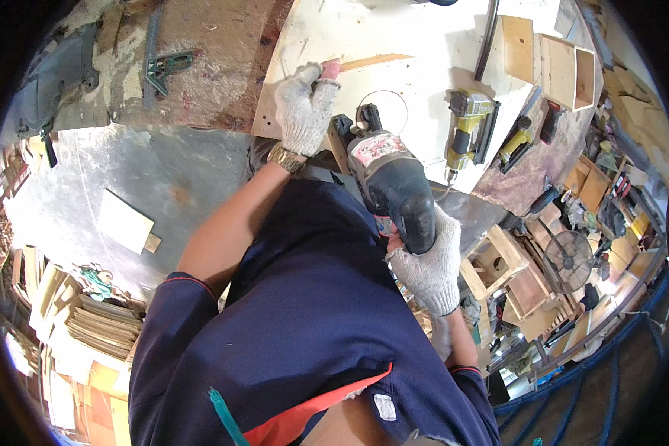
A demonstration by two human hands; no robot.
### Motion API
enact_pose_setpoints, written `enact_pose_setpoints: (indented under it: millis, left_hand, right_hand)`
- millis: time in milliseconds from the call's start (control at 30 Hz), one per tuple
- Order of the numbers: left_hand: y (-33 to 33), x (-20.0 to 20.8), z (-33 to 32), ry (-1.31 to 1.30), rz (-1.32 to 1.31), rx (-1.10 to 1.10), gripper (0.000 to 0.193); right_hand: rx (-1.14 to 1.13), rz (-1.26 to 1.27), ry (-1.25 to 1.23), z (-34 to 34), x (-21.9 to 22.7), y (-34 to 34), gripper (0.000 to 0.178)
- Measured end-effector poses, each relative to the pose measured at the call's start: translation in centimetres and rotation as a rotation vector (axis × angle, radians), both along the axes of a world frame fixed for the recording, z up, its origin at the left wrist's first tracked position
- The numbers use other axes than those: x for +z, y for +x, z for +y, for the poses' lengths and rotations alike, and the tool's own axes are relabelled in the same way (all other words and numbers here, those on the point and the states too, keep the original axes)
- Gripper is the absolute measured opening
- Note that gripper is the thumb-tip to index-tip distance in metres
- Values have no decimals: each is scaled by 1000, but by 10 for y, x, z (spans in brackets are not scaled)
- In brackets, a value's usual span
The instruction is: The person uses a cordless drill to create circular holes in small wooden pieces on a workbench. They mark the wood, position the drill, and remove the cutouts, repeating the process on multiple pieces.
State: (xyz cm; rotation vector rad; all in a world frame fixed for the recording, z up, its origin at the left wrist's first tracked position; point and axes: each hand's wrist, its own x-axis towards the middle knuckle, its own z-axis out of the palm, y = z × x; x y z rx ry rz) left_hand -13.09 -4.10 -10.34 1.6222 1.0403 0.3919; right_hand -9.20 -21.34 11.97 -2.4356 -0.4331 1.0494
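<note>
In my right hand [429, 269], in a knitted glove, is the rear of a black power tool that looks like a jigsaw [394, 178]; my fingers close around its body. Its front end lies at the near edge of a white board [423, 74], beside a thin circle drawn there. My left hand [304, 104], gloved with pink fingertips showing, rests over the board's left part. Its closed fingers meet the end of a thin wooden strip [379, 62]; how firmly they grip it is partly hidden.
A yellow-green nail gun [464, 130] and another yellow-green tool [516, 143] lie to the right. A small wooden box [567, 70] stands farther right. A green clamp-like tool [169, 70] is on the left bench. Stacked panels [104, 323] and a fan [567, 253] are lower down.
</note>
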Motion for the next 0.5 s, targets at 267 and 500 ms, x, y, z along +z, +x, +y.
enact_pose_setpoints:
  millis: [267,500]
  left_hand:
    - [-35,13,-4,-21,68,144,37]
    - [-33,25,72,105,-143,-398,49]
  right_hand:
    - [210,130,-152,10,1,16,60]
    - [255,31,-112,11,2,15,61]
